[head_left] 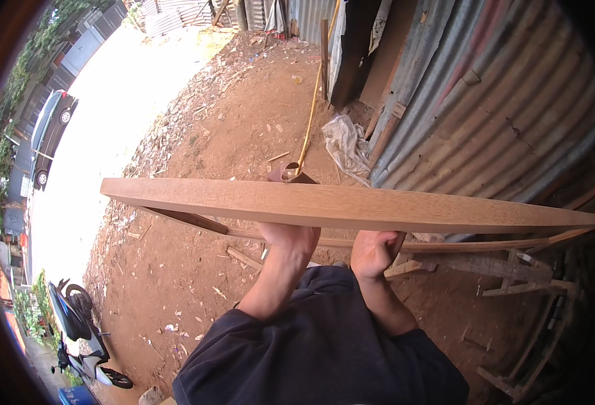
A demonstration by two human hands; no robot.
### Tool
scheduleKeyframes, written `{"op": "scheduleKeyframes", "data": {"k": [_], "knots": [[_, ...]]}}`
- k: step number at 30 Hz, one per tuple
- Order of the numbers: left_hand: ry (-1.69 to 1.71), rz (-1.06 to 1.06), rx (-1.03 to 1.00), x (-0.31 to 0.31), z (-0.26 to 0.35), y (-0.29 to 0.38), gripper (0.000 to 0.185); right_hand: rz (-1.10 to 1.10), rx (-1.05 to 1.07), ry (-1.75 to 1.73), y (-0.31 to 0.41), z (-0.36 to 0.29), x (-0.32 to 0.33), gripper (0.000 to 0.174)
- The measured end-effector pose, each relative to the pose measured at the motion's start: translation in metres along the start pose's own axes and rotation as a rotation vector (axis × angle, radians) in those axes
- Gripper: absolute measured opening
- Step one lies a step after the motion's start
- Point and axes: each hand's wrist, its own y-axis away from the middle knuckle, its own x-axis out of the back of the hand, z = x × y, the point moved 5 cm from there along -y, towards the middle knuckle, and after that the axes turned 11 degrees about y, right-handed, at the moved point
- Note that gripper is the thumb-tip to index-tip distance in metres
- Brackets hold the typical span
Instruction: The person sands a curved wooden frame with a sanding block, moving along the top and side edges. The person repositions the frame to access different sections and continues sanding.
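A long, light-brown wooden board (327,205) spans the view before me, its smooth edge facing up. Below it runs a thinner wooden rail (454,247); the two converge at the right end and look like parts of one frame. My left hand (289,237) reaches under the board, its fingers hidden. My right hand (377,253) is against the board's near underside with the thumb bent and the other fingers mostly out of sight. Just past the board's far edge, above my left hand, shows a curled reddish-brown sheet (297,175), probably sandpaper. What holds it is hidden.
A wooden trestle (500,268) stands at the right below the frame. Corrugated metal sheeting (500,101) walls the right side, with a whitish crumpled sheet (347,139) at its foot. A yellow pole (311,121) extends ahead. Wood scraps litter the dirt ground; a motorcycle (84,334) is at left.
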Motion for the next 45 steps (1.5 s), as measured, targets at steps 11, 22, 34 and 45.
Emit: {"op": "scheduleKeyframes", "data": {"k": [11, 22, 34, 45], "knots": [[0.016, -0.067, 0.055, 0.006, 0.006, -0.003, 0.036, -0.153, 0.034, 0.094, 0.011, 0.008, 0.001, 0.043], [0.100, -0.171, 0.142, 0.015, 0.011, -0.013, 0.043, 0.455, 0.314, 0.198, -0.099, -0.182, 0.154, 0.076], [0.114, 0.029, 0.115, 0.023, 0.013, -0.018, 0.059, 0.507, 0.307, 0.194, -0.121, -0.195, 0.219, 0.068], [0.072, 0.099, 0.022, 0.025, 0.012, -0.036, 0.041, 0.530, 0.401, 0.261, -0.119, -0.191, 0.194, 0.065]]}}
